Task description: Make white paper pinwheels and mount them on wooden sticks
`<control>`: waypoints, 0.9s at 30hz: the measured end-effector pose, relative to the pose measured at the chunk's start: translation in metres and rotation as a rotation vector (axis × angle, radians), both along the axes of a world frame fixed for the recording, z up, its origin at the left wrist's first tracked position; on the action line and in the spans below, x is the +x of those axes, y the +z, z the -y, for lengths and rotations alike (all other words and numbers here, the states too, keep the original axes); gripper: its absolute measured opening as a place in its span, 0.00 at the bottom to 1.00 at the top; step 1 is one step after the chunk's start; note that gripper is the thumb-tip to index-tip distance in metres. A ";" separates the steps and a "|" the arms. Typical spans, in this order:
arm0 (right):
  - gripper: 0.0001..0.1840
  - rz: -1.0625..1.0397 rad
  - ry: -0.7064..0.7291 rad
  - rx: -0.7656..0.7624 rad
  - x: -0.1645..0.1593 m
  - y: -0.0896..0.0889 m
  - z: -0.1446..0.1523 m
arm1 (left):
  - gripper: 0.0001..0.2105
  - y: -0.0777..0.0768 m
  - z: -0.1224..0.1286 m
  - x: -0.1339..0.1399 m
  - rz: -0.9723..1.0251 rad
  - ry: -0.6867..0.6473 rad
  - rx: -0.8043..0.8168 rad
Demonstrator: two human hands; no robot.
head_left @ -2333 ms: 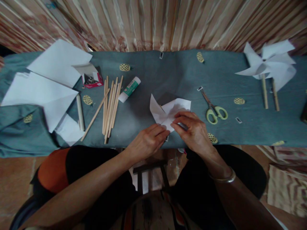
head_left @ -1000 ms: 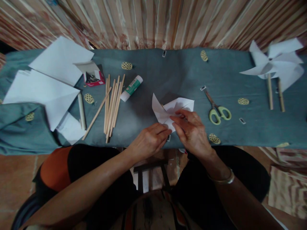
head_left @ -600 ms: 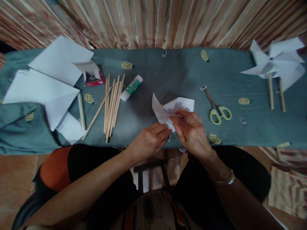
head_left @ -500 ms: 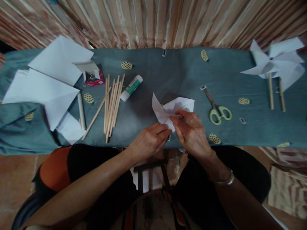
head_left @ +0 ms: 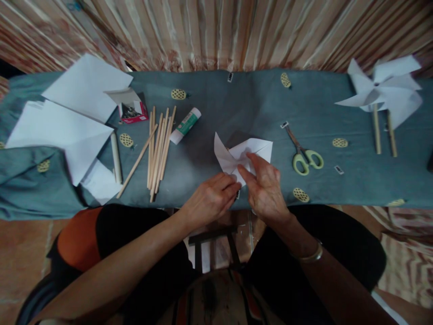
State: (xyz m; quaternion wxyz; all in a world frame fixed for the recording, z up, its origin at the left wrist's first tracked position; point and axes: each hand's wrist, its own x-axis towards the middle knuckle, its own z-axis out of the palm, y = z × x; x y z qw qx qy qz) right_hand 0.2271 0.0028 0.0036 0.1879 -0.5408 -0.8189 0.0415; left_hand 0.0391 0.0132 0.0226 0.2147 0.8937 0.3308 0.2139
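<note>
Folded paper (head_left: pixel 237 157) at near middle of cloth (head_left: pixel 257 108); flaps appear partly folded in, one corner upright, no stick visibly attached
Left hand (head_left: pixel 214 195) pinches near edge; right hand (head_left: pixel 266 189) fingertips touch centre (clamped or only pressing: cannot tell)
Assembled pinwheels (head_left: pixel 382 92) far right; sticks (head_left: pixel 157 151), sheets (head_left: pixel 64 128) left, unused

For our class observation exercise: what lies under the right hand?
Under the fingers of the right hand is the folded white paper, partly visible; whatever the hand covers cannot be seen.
</note>
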 end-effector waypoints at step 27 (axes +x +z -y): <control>0.23 -0.251 -0.075 0.014 0.022 0.012 -0.031 | 0.10 -0.002 -0.005 0.001 -0.091 0.003 0.146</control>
